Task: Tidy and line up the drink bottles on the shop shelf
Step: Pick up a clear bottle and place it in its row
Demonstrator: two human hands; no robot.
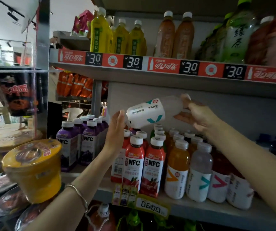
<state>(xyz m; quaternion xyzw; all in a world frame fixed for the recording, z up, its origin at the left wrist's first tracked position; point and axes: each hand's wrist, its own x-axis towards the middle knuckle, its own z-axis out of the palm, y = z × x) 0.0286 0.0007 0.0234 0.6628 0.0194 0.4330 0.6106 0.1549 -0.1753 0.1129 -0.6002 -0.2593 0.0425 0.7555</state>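
Observation:
My right hand [194,114] grips the top end of a clear bottle with a white and teal label [148,112], held on its side above the middle shelf. My left hand [116,130] is open, its fingertips touching the bottle's base. Below stand rows of red NFC bottles [134,165], purple NFC bottles [67,147], an orange drink bottle [177,169], a matching clear teal-labelled bottle [199,174] and red drinks with pink-marked labels [220,182]. The bottle's cap is hidden by my right hand.
The upper shelf [167,75] carries yellow, orange, green tea and red bottles behind 3.0 price tags. Stacked instant noodle bowls [34,167] crowd the left. A yellow price tag [152,205] hangs on the middle shelf edge. Pouches sit on the shelf below.

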